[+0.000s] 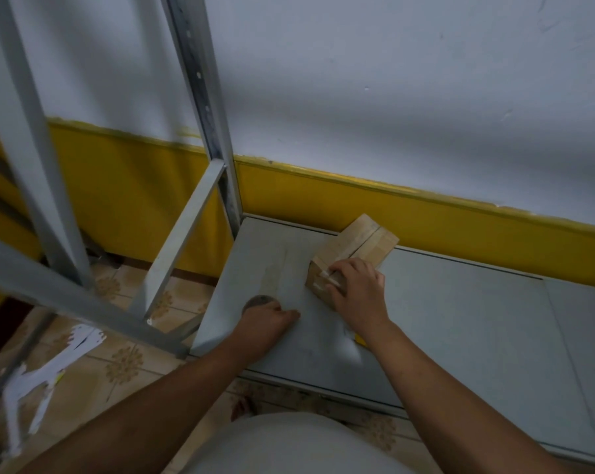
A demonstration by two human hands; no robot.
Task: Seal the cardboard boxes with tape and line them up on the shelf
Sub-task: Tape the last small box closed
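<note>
While box sits on shelf | right fingers grip its near end | left fingers grip tape roll

Shelf open rt of box; upright blocks left.

Tan box, grey shelf
</note>
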